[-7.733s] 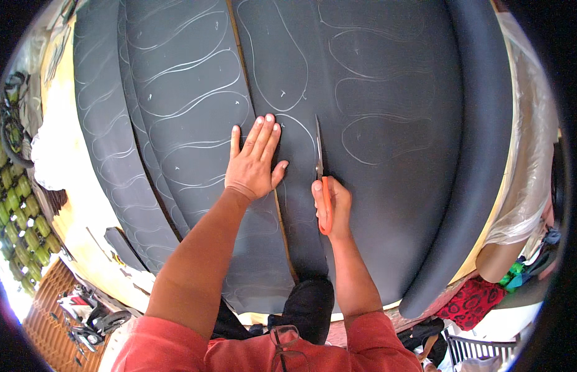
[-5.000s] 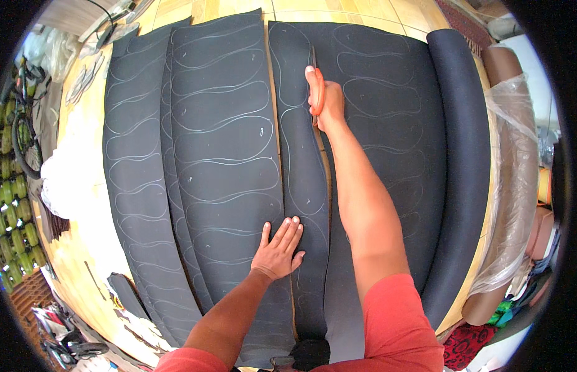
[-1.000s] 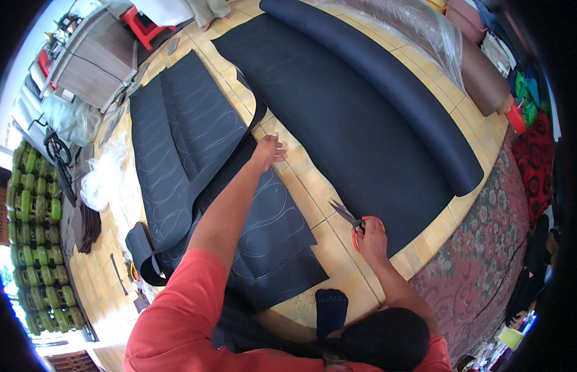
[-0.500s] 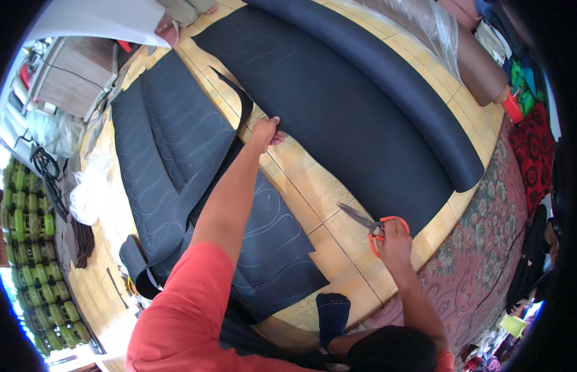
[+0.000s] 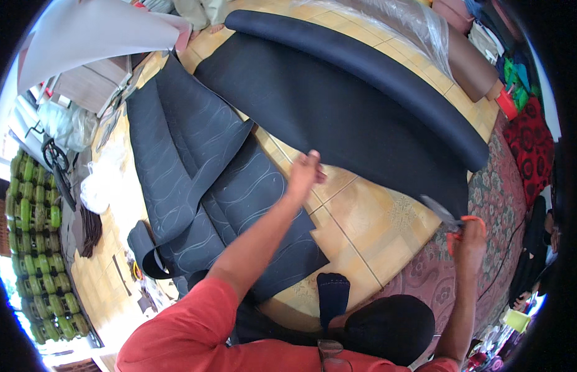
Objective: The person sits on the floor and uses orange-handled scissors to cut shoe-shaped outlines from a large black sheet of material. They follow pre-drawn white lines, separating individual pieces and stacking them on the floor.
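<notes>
Scissors (image 5: 453, 224) clasped in right hand (image 5: 471, 243), left hand (image 5: 305, 173) curled at sheet (image 5: 350, 133) beside roll (image 5: 360, 80), hold unclear: seemed mid-arranging, needing flattening next.

Workshop at floor level, indicated by outline-marked black sheets (image 5: 170, 152) on tiles (image 5: 357, 254) at ten o'clock, a thick black roll (image 5: 363, 75) at one, a partly plastic-wrapped brown roll (image 5: 470, 65) at two and orange-handled scissors (image 5: 448, 218) at three.

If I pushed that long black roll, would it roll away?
The black roll might turn easily, since it's round. The flat black sheet, which looks joined to it, might hold it back. Being long and thick, the roll's probably heavy.
</notes>
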{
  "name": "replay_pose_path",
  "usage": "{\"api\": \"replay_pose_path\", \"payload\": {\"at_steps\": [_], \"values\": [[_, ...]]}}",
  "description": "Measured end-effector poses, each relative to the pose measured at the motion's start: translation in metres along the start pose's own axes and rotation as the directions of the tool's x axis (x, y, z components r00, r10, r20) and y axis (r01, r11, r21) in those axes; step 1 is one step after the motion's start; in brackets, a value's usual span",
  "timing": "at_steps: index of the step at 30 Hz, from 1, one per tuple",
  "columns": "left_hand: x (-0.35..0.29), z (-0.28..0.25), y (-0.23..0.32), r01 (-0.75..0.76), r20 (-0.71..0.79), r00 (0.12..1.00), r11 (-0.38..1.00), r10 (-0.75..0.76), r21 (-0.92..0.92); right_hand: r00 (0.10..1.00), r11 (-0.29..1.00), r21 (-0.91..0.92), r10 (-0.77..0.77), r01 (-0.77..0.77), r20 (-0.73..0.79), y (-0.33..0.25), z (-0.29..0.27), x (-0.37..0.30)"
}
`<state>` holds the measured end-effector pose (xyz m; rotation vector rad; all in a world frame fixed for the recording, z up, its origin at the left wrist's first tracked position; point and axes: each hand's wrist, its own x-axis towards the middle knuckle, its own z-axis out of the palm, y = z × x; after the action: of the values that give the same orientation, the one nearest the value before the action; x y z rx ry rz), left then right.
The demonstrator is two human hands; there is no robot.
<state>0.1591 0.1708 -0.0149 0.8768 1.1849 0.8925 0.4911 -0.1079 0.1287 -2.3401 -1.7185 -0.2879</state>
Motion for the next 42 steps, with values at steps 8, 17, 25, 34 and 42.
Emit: {"api": "replay_pose_path", "payload": {"at_steps": [8,17,25,34,42], "values": [[-0.175,0.104,-0.042,0.152,0.531,0.831,0.985,-0.169,0.076,0.985,0.897,-0.412,0.114,-0.159,-0.132,0.223,-0.021,-0.060],[-0.100,-0.083,-0.034,0.248,0.104,0.967,0.949,-0.231,-0.197,0.957,0.864,-0.415,0.280,-0.285,-0.073,0.236,0.069,-0.150],[0.031,-0.109,0.044,0.390,-0.357,0.902,0.811,-0.242,0.436,0.872,0.821,-0.327,0.489,-0.468,-0.021,0.181,0.096,-0.149],[0.013,-0.056,0.170,0.014,-0.346,0.914,0.836,0.212,0.549,0.891,0.819,-0.362,0.445,-0.446,-0.091,0.198,0.107,-0.166],[-0.089,-0.134,0.111,-0.145,-0.292,0.934,0.966,0.205,0.214,0.828,0.757,-0.349,0.549,-0.552,-0.118,0.217,0.107,-0.163]]}}
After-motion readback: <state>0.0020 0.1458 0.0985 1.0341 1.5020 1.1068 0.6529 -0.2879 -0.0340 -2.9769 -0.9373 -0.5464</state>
